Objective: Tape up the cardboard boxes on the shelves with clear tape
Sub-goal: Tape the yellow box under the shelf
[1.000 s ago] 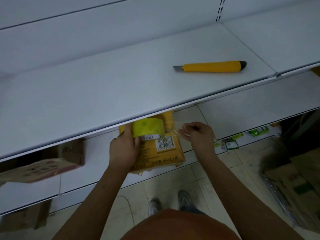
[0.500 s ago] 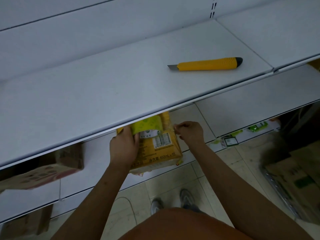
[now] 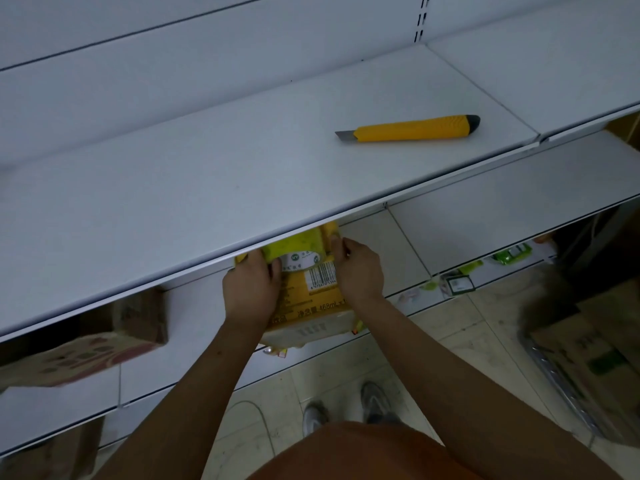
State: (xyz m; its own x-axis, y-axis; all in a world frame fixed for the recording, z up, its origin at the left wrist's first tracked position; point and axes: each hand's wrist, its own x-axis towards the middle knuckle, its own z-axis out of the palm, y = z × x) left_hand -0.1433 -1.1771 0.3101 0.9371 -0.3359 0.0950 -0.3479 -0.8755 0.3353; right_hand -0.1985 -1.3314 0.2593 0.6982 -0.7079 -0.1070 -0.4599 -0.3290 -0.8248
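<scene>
— Under the white top shelf (image 3: 207,188), what is the person holding?

— From the head camera I see a yellow cardboard box (image 3: 311,299) on the shelf below. It sticks out past the front edge of the top shelf. It has a barcode and some writing on its top.

— Where is the tape?

— A roll of tape (image 3: 294,249) sits on top of the box, at its far end, half hidden under the edge of the top shelf. The roll is yellow-green with a white round label.

— What is the left hand doing?

— The left hand (image 3: 251,289) is curled around the left side of the roll. Its palm rests on the box too.

— And the right hand?

— The right hand (image 3: 358,268) is at the right side of the roll. Its fingers are bent and pinched together near the roll. It looks like it pinches the end of the tape, but the clear tape is too hard to see, so I cannot tell for sure.

— Anything on the top shelf?

— A yellow cutter knife (image 3: 412,128) lies there, well apart from the hands. Its grey blade points left.

— What else is around?

— A brown box (image 3: 86,344) lies on the lower shelf to the left. More cardboard (image 3: 595,344) lies on the tiled floor (image 3: 450,327) to the right. Two grey shoes (image 3: 346,407) stand on the floor below.
</scene>
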